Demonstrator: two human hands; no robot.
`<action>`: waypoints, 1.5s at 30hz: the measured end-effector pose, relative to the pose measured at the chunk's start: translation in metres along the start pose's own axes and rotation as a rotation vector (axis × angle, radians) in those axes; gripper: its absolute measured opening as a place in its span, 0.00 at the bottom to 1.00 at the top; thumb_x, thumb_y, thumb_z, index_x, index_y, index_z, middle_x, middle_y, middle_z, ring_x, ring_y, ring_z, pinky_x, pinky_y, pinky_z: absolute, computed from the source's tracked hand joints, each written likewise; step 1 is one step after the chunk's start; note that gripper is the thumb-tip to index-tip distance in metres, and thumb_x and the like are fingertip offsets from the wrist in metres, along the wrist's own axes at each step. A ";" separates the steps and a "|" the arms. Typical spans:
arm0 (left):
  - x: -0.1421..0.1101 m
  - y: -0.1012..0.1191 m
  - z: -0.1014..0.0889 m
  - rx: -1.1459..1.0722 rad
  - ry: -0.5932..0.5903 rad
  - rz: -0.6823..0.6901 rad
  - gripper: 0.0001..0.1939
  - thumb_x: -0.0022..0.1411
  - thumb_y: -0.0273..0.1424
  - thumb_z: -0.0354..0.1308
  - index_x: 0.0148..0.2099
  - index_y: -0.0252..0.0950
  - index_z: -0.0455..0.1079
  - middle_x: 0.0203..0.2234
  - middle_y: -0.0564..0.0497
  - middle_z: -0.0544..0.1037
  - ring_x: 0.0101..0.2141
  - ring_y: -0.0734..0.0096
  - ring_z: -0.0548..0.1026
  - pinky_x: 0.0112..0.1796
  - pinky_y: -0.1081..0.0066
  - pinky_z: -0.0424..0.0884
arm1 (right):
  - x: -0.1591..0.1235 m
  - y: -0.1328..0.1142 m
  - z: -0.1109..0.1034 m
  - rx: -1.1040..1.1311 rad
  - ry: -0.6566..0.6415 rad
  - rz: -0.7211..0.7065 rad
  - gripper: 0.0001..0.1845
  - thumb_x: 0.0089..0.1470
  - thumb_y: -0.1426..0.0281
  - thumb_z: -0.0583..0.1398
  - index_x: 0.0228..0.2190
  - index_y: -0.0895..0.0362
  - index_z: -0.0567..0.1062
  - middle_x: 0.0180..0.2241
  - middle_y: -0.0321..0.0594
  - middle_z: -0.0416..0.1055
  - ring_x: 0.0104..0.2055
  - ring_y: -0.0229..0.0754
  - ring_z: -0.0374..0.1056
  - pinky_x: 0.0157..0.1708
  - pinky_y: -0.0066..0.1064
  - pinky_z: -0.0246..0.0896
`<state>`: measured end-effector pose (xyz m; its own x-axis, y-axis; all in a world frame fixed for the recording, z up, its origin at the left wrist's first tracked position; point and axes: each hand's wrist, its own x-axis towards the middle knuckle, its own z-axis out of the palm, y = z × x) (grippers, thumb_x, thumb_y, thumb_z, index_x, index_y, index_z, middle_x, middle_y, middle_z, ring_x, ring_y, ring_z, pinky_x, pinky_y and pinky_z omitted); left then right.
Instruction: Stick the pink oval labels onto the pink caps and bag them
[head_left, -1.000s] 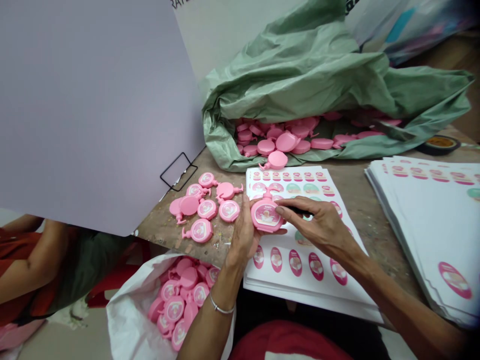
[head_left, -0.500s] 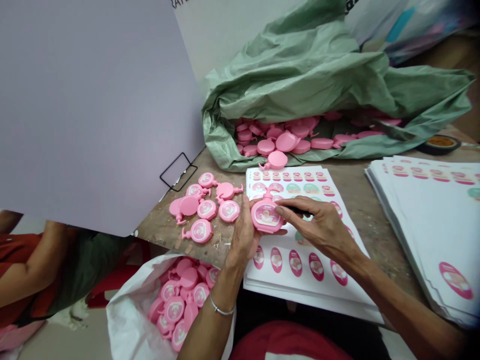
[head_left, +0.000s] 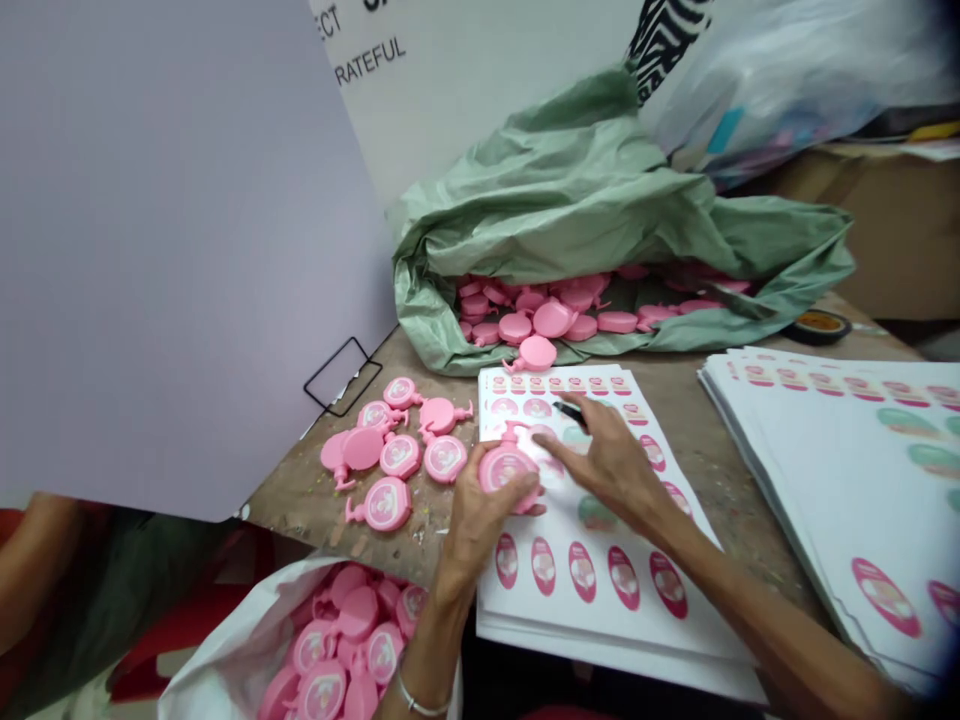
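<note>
My left hand (head_left: 480,505) is closed round a pink bottle-shaped plastic piece (head_left: 507,466), holding it just above a sticker sheet (head_left: 600,590). My right hand (head_left: 611,460) hovers over the sheet with its fingertips at the piece's right edge; a dark thin tool (head_left: 570,412) pokes out from under its fingers. The sheet carries rows of pink and green oval stickers. Left of my hands, several stickered pink pieces (head_left: 390,450) lie on the worn table (head_left: 300,480).
A green plastic bag (head_left: 600,210) at the back spills several plain pink pieces (head_left: 551,318). A white bag (head_left: 225,650) below the table edge holds stickered pieces. A second pile of sticker sheets (head_left: 840,450) lies right, a tape roll (head_left: 821,325) behind it. Another person's arm (head_left: 30,570) shows at left.
The camera tilted up, so everything sits lower in the view. My left hand turned the pink piece and closed further over it; my right hand's fingers spread across the sheet.
</note>
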<state>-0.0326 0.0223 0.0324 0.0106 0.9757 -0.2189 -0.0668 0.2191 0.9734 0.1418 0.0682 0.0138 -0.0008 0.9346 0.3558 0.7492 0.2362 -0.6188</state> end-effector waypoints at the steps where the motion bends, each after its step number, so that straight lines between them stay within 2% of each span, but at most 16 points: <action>1: 0.006 -0.004 -0.006 0.108 0.080 0.052 0.21 0.55 0.40 0.63 0.48 0.34 0.68 0.34 0.46 0.77 0.33 0.61 0.78 0.34 0.61 0.77 | 0.013 0.011 0.002 -0.059 0.001 0.044 0.32 0.53 0.51 0.60 0.52 0.59 0.68 0.48 0.52 0.72 0.50 0.56 0.68 0.48 0.46 0.63; 3: 0.020 -0.012 -0.021 0.392 0.287 0.215 0.15 0.61 0.41 0.56 0.43 0.34 0.71 0.34 0.45 0.78 0.36 0.58 0.77 0.39 0.58 0.75 | 0.045 0.029 0.005 -0.167 -0.027 0.110 0.31 0.54 0.53 0.59 0.53 0.59 0.68 0.49 0.53 0.72 0.50 0.56 0.68 0.47 0.45 0.63; 5: 0.034 -0.017 -0.038 0.557 0.438 0.320 0.16 0.65 0.41 0.50 0.40 0.35 0.72 0.34 0.43 0.78 0.40 0.54 0.76 0.44 0.53 0.72 | 0.081 0.040 0.009 -0.256 -0.078 0.130 0.34 0.51 0.53 0.61 0.54 0.60 0.66 0.51 0.54 0.71 0.52 0.57 0.66 0.48 0.43 0.61; 8: 0.047 -0.015 -0.056 0.631 0.560 0.407 0.17 0.64 0.40 0.52 0.47 0.33 0.70 0.44 0.37 0.75 0.50 0.45 0.70 0.51 0.46 0.64 | 0.123 0.043 0.020 -0.299 -0.153 0.160 0.38 0.44 0.49 0.64 0.50 0.61 0.69 0.47 0.57 0.72 0.50 0.59 0.67 0.46 0.43 0.60; 10: 0.048 -0.011 -0.060 0.685 0.623 0.485 0.21 0.62 0.39 0.56 0.53 0.32 0.67 0.52 0.34 0.69 0.57 0.44 0.63 0.56 0.46 0.58 | 0.136 0.038 0.026 -0.284 -0.162 0.186 0.39 0.42 0.45 0.64 0.46 0.63 0.72 0.44 0.61 0.73 0.49 0.61 0.68 0.44 0.45 0.60; 12: 0.046 -0.008 -0.053 0.727 0.601 0.566 0.19 0.62 0.36 0.56 0.54 0.35 0.66 0.53 0.37 0.69 0.57 0.50 0.63 0.58 0.50 0.58 | 0.133 0.028 0.029 -0.255 -0.158 0.211 0.40 0.43 0.43 0.62 0.45 0.64 0.72 0.44 0.62 0.73 0.48 0.61 0.68 0.44 0.44 0.60; 14: 0.043 -0.008 -0.038 0.760 0.501 0.651 0.17 0.63 0.34 0.55 0.53 0.36 0.67 0.49 0.39 0.72 0.54 0.55 0.67 0.55 0.54 0.63 | 0.115 0.013 0.028 -0.198 -0.181 0.220 0.38 0.46 0.41 0.58 0.43 0.63 0.73 0.42 0.56 0.74 0.45 0.55 0.69 0.40 0.39 0.61; 16: 0.042 -0.007 -0.017 0.759 0.396 0.726 0.23 0.60 0.34 0.58 0.56 0.33 0.65 0.52 0.37 0.71 0.55 0.53 0.67 0.55 0.54 0.63 | 0.087 -0.007 0.025 -0.010 -0.292 0.210 0.35 0.50 0.41 0.54 0.38 0.59 0.75 0.36 0.46 0.75 0.37 0.47 0.70 0.32 0.32 0.60; 18: 0.040 -0.005 0.002 0.671 0.336 0.748 0.29 0.59 0.33 0.59 0.61 0.31 0.59 0.58 0.34 0.66 0.60 0.51 0.62 0.58 0.54 0.60 | 0.058 -0.027 0.019 0.362 -0.472 0.215 0.32 0.49 0.41 0.55 0.33 0.59 0.75 0.29 0.40 0.73 0.30 0.41 0.66 0.27 0.29 0.57; 21: 0.038 0.003 0.015 0.423 0.292 0.650 0.24 0.63 0.32 0.53 0.61 0.34 0.61 0.58 0.37 0.67 0.60 0.55 0.63 0.59 0.58 0.58 | 0.027 -0.040 0.007 0.559 -0.557 0.199 0.29 0.50 0.44 0.56 0.29 0.59 0.74 0.24 0.37 0.69 0.27 0.38 0.62 0.25 0.29 0.54; 24: 0.036 0.009 0.008 0.215 0.273 0.420 0.22 0.60 0.36 0.59 0.56 0.37 0.66 0.54 0.42 0.72 0.55 0.56 0.68 0.56 0.59 0.63 | 0.010 -0.022 -0.005 0.301 -0.339 0.172 0.24 0.56 0.49 0.52 0.35 0.56 0.73 0.27 0.38 0.71 0.27 0.40 0.64 0.27 0.31 0.54; 26: 0.036 0.006 0.003 0.049 0.176 0.239 0.24 0.55 0.39 0.63 0.52 0.37 0.69 0.48 0.44 0.76 0.48 0.58 0.73 0.50 0.60 0.70 | 0.002 -0.003 -0.009 0.078 -0.206 0.175 0.19 0.59 0.54 0.51 0.38 0.55 0.72 0.27 0.38 0.72 0.27 0.41 0.65 0.29 0.33 0.54; 29: 0.038 -0.006 0.002 -0.186 0.038 0.071 0.25 0.49 0.41 0.67 0.48 0.35 0.71 0.38 0.46 0.78 0.38 0.62 0.76 0.39 0.64 0.75 | -0.012 0.020 -0.007 -0.146 -0.170 0.022 0.12 0.58 0.62 0.53 0.34 0.55 0.71 0.27 0.39 0.72 0.29 0.44 0.66 0.33 0.35 0.52; 32: 0.043 -0.020 0.010 -0.224 0.083 0.054 0.24 0.49 0.42 0.67 0.45 0.34 0.71 0.35 0.47 0.78 0.34 0.65 0.76 0.36 0.67 0.75 | -0.024 0.030 0.001 -0.238 -0.130 -0.136 0.10 0.59 0.65 0.53 0.32 0.56 0.71 0.29 0.41 0.73 0.34 0.45 0.65 0.36 0.36 0.50; 36: 0.049 -0.033 0.013 -0.166 0.121 0.046 0.25 0.49 0.43 0.67 0.46 0.33 0.70 0.34 0.47 0.77 0.34 0.65 0.77 0.35 0.68 0.75 | -0.030 0.033 0.006 -0.279 -0.090 -0.197 0.11 0.60 0.66 0.53 0.31 0.57 0.72 0.28 0.41 0.72 0.34 0.44 0.64 0.36 0.35 0.48; 45: 0.050 -0.032 0.013 -0.108 0.109 0.017 0.24 0.48 0.40 0.68 0.47 0.36 0.71 0.36 0.47 0.77 0.36 0.65 0.76 0.35 0.69 0.75 | -0.025 0.034 0.003 -0.161 -0.157 -0.147 0.09 0.57 0.65 0.56 0.28 0.56 0.71 0.26 0.40 0.71 0.33 0.44 0.64 0.36 0.35 0.51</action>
<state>-0.0170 0.0638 -0.0089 -0.0992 0.9716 -0.2146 -0.1735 0.1955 0.9652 0.1652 0.0533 -0.0184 -0.2105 0.9262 0.3127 0.8289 0.3387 -0.4452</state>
